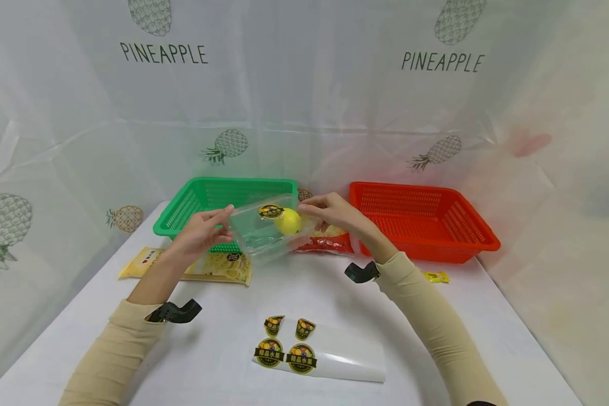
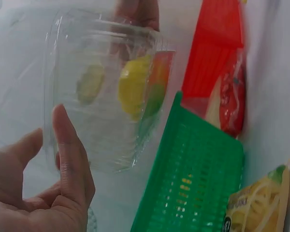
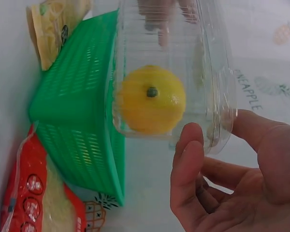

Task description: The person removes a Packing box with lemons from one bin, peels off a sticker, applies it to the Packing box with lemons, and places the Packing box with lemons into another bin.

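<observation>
A clear plastic box [image 1: 257, 237] is held up above the table, tilted, between both hands. Inside, a yellow lemon [image 1: 290, 223] lies toward the right end; its stem spot faces the right wrist view. A dark fruit-label sticker [image 1: 271, 211] is on the box's lid. My left hand [image 1: 203, 232] grips the left end, the thumb on one side of the rim and fingers on the other, as the left wrist view shows. With thumb and fingers, my right hand [image 1: 337, 213] pinches the rim at the right end.
Behind stand a green basket [image 1: 182, 217] and a red basket [image 1: 431, 248]. A yellow noodle-like packet [image 1: 218, 268] lies left, a red-and-clear bag [image 1: 327, 244] between the baskets, a small yellow wrapper [image 1: 437, 277] right. In front lies a sticker sheet [image 1: 345, 355] with several labels.
</observation>
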`<state>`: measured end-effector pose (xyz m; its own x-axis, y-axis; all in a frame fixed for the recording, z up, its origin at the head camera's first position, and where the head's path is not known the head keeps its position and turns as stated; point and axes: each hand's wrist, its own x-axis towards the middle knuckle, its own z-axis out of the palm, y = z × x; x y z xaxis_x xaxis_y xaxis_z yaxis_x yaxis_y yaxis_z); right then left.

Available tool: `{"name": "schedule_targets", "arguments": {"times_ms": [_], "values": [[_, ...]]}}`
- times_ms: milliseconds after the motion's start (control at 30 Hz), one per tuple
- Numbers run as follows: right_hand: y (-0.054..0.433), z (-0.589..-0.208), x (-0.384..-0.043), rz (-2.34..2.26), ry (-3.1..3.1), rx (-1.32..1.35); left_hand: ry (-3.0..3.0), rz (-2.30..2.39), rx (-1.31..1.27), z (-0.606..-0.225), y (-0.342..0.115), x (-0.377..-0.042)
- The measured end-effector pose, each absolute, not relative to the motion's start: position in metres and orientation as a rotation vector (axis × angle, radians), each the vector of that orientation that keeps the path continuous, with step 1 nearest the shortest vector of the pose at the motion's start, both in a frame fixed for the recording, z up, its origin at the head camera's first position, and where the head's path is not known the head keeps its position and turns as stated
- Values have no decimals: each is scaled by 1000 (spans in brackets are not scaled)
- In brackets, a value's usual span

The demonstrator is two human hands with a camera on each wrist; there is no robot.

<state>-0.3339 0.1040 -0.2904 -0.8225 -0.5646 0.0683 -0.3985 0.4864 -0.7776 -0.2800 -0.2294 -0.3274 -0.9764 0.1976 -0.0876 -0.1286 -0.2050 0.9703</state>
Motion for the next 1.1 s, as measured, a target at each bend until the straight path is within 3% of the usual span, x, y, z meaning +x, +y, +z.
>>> {"name": "schedule_targets", "arguments": {"times_ms": [300,600,767,1100], "values": [[72,-293,-362,-1310,2478,-801,1901,2257,68,-330,-244,-280],[43,-295,-378,-1397,2504,-764,1703,2521,25,-337,-260,-283],[21,-295,-377,-1466,2440,-701,1601,2644,-11,-340,-271,-284],[-15,-301,-356,-1187,2556,-808,1554,2728,-33,-342,-287,-292]]}}
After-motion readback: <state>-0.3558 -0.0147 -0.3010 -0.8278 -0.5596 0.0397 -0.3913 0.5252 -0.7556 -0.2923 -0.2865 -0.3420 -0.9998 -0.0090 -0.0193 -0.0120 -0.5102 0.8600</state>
